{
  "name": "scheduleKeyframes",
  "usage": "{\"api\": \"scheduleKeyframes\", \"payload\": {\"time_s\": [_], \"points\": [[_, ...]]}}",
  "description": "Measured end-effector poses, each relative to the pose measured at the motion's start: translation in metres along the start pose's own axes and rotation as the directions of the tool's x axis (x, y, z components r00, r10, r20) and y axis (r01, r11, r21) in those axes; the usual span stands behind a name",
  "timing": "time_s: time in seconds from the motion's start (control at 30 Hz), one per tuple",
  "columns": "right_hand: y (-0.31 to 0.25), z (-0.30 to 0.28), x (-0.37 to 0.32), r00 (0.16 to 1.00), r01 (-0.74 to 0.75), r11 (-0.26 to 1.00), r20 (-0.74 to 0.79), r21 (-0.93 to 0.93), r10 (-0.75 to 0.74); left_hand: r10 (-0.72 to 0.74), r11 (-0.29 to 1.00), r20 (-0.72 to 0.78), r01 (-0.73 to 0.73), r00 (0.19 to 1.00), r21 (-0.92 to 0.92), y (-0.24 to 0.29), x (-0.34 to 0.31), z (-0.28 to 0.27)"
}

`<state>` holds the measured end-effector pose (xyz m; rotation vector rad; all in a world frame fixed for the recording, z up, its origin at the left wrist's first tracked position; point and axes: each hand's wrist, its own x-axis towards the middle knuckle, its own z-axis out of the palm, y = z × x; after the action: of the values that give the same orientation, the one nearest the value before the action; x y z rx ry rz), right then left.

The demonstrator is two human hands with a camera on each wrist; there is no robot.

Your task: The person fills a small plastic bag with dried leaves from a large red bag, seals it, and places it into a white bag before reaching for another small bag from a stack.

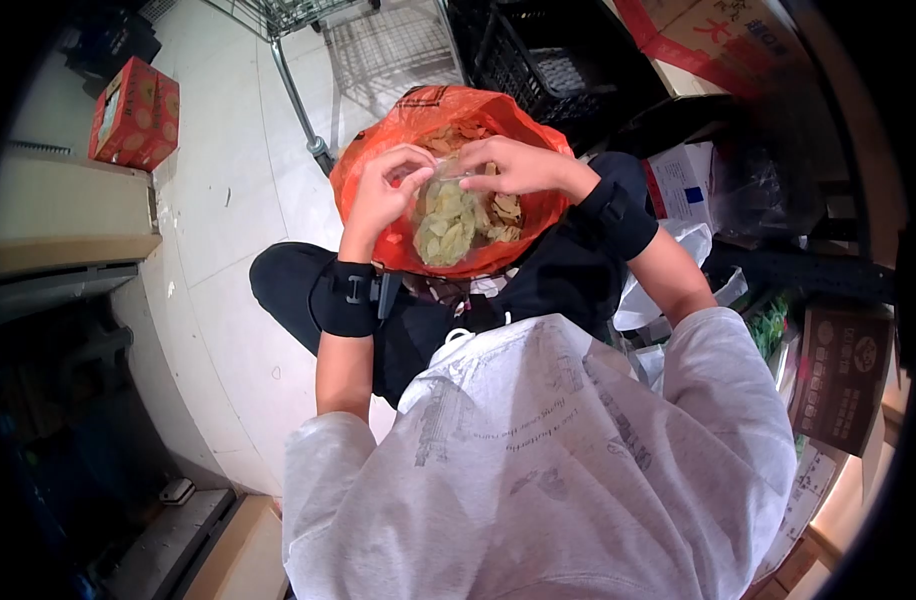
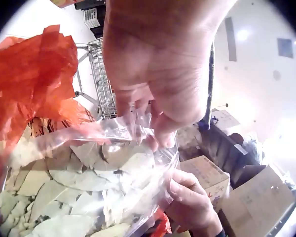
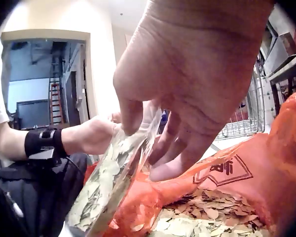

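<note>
A clear plastic bag (image 1: 448,222) of pale green dried leaves hangs upright over a big orange plastic bag (image 1: 378,115), which sits between the person's legs. My left hand (image 1: 380,203) pinches the clear bag's top edge with thumb and fingers. On the other side of that edge, my right hand (image 1: 518,166) holds the bag between thumb and fingers, as the right wrist view shows. Loose dried leaves (image 3: 212,212), brownish and pale, lie inside the orange bag. Through the clear film in the left wrist view, broad flat leaves (image 2: 64,197) show, some broken.
A wire cart (image 1: 298,90) stands ahead on the tiled floor, beside a black plastic crate (image 1: 548,70). Far left is a red carton (image 1: 138,115). Close by on the right are a brown box (image 1: 843,375) and white plastic bags (image 1: 643,300).
</note>
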<state>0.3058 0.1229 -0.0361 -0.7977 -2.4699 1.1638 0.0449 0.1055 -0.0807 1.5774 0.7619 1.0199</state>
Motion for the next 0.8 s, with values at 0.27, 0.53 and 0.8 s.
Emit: {"api": "scheduleKeyframes", "payload": {"time_s": [0.27, 0.53, 0.8], "points": [[-0.021, -0.007, 0.003, 0.996, -0.029, 0.997, -0.089, -0.075, 0.022, -0.024, 1.0, 0.004, 0.024, 1.0, 0.008, 0.002, -0.003, -0.003], [-0.015, -0.005, 0.003, 0.998, -0.057, 0.988, 0.021, -0.141, 0.061, -0.014, 0.999, -0.005, 0.014, 1.0, 0.04, 0.002, -0.004, -0.003], [-0.012, -0.003, -0.001, 0.974, -0.066, 0.998, -0.218, -0.009, 0.062, 0.041, 0.999, -0.137, -0.037, 0.99, 0.03, 0.01, -0.003, -0.001]]}}
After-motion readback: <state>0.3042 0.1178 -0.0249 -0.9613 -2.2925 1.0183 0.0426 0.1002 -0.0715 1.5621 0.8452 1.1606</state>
